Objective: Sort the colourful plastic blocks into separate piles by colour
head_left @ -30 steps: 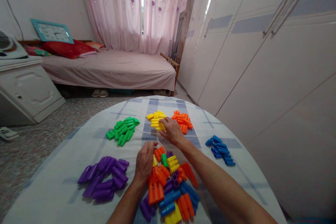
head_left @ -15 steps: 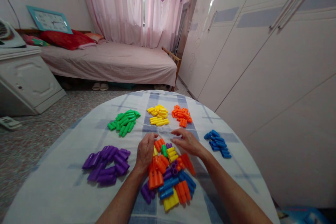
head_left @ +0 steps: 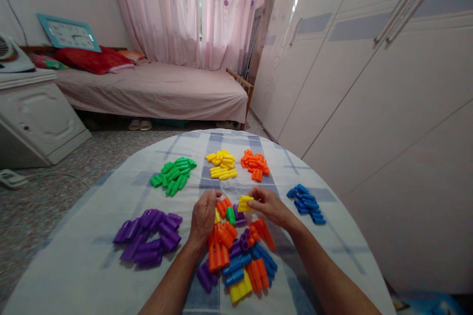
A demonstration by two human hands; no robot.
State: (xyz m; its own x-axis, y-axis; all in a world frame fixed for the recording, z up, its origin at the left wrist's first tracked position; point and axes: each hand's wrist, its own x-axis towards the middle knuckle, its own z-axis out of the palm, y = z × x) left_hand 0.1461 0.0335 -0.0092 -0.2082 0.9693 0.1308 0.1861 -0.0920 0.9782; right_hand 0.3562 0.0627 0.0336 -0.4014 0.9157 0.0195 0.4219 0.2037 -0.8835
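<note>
Yellow block (head_left: 244, 203) sits in the right hand's (head_left: 270, 205) pinch; sorted piles (head_left: 223, 173) ring its fingers, unsorted heap (head_left: 237, 263) nearer; left hand's (head_left: 203, 214) hold unclear.

Smooth, hard-looking plastic with a soft sheen: mixed pile (head_left: 219, 257) at near centre, yellow piece (head_left: 244, 203) by it, purple blocks (head_left: 148, 258) left, green blocks (head_left: 173, 173) far left, blue blocks (head_left: 308, 205) right; tablecloth (head_left: 74, 275) beneath matt, lightly creased. Far side mostly textile: curtains (head_left: 158, 19) thin, sheer-looking, bed sheet (head_left: 158, 83) matt and softly wrinkled, red pillow (head_left: 83, 59) plush-looking; bed rail (head_left: 238, 80) of wood. Wardrobe doors (head_left: 369, 123) at right smooth and glossy, streaked with reflected light, their handles (head_left: 410, 11) shiny metal; left cabinet (head_left: 44, 123) smooth, painted-looking; floor (head_left: 105, 152) hard-looking, speckled, stone-like.
</note>
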